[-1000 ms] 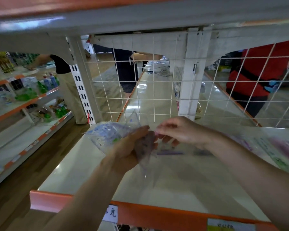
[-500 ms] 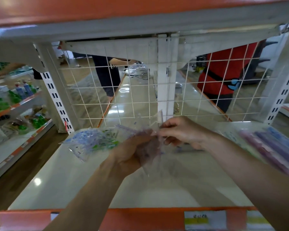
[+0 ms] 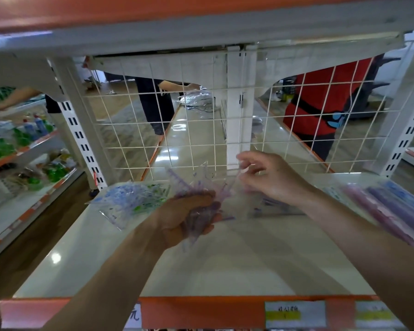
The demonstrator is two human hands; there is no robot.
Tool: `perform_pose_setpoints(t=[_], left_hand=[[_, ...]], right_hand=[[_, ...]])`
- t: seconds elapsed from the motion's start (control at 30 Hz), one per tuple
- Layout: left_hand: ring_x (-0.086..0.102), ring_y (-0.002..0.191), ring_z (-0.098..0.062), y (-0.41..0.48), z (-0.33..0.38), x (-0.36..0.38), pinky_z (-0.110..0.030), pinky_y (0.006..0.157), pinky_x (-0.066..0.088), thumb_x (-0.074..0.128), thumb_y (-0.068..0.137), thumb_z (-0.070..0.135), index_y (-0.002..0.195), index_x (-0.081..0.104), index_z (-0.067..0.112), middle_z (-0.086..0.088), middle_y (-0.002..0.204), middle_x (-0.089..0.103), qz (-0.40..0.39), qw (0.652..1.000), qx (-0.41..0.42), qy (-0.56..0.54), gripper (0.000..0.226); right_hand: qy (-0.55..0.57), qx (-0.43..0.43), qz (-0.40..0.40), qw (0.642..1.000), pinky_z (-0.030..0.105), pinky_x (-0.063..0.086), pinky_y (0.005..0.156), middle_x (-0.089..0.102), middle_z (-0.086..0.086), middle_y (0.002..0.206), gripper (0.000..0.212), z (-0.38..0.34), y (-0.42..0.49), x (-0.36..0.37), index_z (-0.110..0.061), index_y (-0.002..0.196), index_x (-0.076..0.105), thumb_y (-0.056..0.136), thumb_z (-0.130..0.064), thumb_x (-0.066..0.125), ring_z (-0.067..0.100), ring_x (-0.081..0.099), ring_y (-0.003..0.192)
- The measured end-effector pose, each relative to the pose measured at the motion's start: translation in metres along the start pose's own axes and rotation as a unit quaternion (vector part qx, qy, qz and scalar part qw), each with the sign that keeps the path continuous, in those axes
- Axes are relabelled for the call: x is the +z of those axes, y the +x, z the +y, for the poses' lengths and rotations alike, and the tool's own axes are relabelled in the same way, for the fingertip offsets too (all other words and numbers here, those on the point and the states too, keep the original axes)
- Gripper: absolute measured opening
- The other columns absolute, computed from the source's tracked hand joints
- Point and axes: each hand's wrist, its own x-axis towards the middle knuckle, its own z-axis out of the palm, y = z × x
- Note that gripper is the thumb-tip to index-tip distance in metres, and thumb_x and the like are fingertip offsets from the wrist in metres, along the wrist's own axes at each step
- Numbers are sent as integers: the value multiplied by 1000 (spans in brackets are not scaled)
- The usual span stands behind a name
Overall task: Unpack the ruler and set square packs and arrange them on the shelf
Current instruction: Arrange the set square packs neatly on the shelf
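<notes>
Single head-worn wide-angle view, forward and down, close over the shelf (image 3: 81, 259) toward its wire grid (image 3: 189, 124)

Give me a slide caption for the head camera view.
Over the shelf, left hand grips a bundle of clear ruler packs; right hand hovers at its top edge.

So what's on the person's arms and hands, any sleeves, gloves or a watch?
The left forearm and right forearm are bare, no sleeves in view. The left hand and right hand wear no gloves; no watch, ring or bracelet shows. Blur hides finer marks.
</notes>
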Motion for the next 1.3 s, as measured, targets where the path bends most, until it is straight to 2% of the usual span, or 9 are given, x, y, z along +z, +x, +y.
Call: perform_pose_setpoints(t=[0.17,0.23,0.37,0.53,0.73,0.93,1.07,1.23,1.3], left_hand=[[67,57,-24,-7,6,-13,-26,47,51,66,73,8,81,65,6,-12,73,71,38,999,3,-2,8],[67,57,-25,-8,8,-17,-27,48,52,67,71,8,81,65,4,-14,75,71,52,998,3,-21,11],[67,61,-24,-13,9,-20,-27,49,54,68,67,11,82,67,6,-13,78,72,53,998,-16,-9,16],[67,60,-23,-21,10,-22,-26,50,52,67,68,11,83,64,6,-12,77,71,44,999,-25,9,16],[67,60,-24,-25,10,-27,-27,50,53,66,74,8,86,64,4,-15,79,70,61,997,-37,2,13],[68,56,-26,-27,11,-39,-32,51,55,55,91,6,89,60,3,-17,81,67,131,990,-29,-31,7],[67,54,-25,-31,14,-51,-31,52,56,48,93,7,83,57,7,-15,83,63,154,986,-3,-64,14],[67,71,-29,-31,15,-62,-34,54,58,51,90,7,84,59,7,-15,86,66,185,980,3,-68,10],[66,75,-30,-32,16,-63,-34,53,58,52,90,8,86,60,6,-16,87,66,185,980,2,-69,8]], right_hand=[[-223,-98,-45,969,36,49,79,61,-9,95,24,2,0,7,-25,108,69,84,-25,69,12,59,85],[-245,-110,-52,962,36,49,79,61,-11,97,21,0,0,12,-28,103,69,83,-34,68,12,58,90],[-266,-151,-76,949,36,46,84,57,-14,105,39,-12,2,26,-21,116,60,80,-36,68,12,53,103],[-314,-194,-140,919,35,47,76,53,-8,106,44,-28,6,39,-24,117,51,79,-39,67,13,50,97],[-333,-201,-150,909,39,50,78,56,-6,106,55,-32,7,43,-27,127,44,80,-44,66,17,55,93],[-301,-102,-162,934,31,46,67,54,-10,91,32,-22,19,37,-26,91,52,72,-44,71,16,56,83],[-304,-19,-211,929,31,47,76,51,-10,103,42,-8,26,34,-28,107,57,73,-49,70,15,54,92],[-330,-5,-244,912,21,30,55,42,-12,94,44,-10,26,48,-26,113,56,76,-48,67,14,46,86],[-344,-1,-256,903,25,30,57,41,-9,98,33,-11,28,56,-29,99,53,77,-49,67,17,46,87]])
